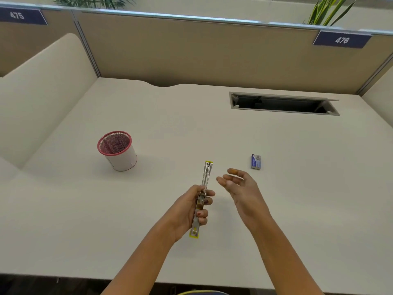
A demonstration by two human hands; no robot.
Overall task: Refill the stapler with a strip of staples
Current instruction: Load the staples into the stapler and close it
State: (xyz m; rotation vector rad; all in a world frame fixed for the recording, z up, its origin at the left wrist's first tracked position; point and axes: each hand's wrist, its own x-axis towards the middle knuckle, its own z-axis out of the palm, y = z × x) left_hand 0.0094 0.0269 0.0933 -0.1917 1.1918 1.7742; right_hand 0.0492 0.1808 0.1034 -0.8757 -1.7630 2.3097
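Observation:
The stapler [207,173] is swung fully open into one long silver strip with yellow ends, held above the white desk [297,188]. My left hand [192,209] grips its lower half, fingers curled round the metal. My right hand [240,184] hovers just right of the stapler's upper half, palm turned inward, fingers relaxed and holding nothing. A small blue and grey staple box [255,161] lies on the desk beyond my right hand, apart from it. No loose strip of staples is visible.
A red mesh pen cup [118,150] with a white sleeve stands at mid-left. A recessed cable slot [282,103] opens in the desk at the back right. Beige partition panels [191,50] wall the back and left sides. The desk's front edge runs near my forearms.

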